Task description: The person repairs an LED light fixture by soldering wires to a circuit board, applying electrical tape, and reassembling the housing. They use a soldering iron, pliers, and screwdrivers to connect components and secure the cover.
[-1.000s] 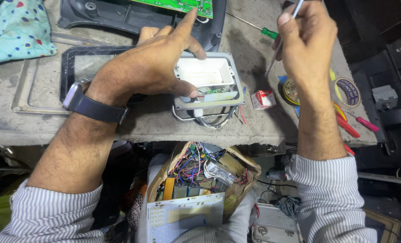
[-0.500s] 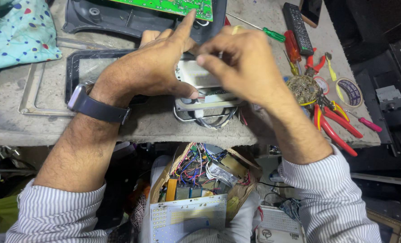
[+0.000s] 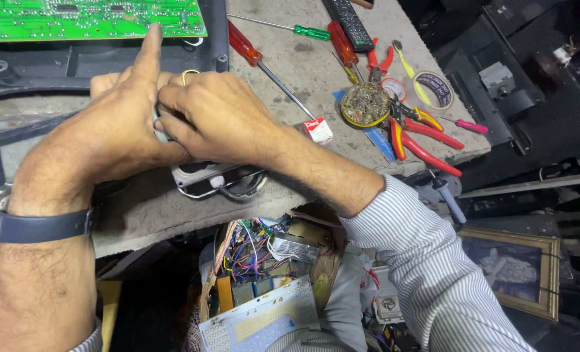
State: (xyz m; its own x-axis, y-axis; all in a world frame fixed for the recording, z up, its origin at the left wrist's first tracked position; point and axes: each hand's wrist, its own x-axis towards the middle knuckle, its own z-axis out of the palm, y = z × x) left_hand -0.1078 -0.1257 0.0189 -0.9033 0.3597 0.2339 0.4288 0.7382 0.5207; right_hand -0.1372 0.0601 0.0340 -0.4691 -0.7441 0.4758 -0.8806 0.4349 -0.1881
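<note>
Both hands, left (image 3: 111,127) and right (image 3: 221,117), covered the white box (image 3: 202,177) at the surface (image 3: 173,208) edge, fingers seemingly pressed on it. A slip could have tipped it onto the wires (image 3: 247,251) below.

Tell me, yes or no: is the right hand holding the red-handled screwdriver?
No. The red-handled screwdriver lies alone on the bench, while the right hand presses with the left hand on the small white box.

The table (image 3: 316,72) looks rough, matt grey. On it, the screwdriver (image 3: 264,65) has a glossy red plastic handle and metal shaft. Beside that, the pliers (image 3: 420,140) carry smooth red-yellow plastic grips.
</note>
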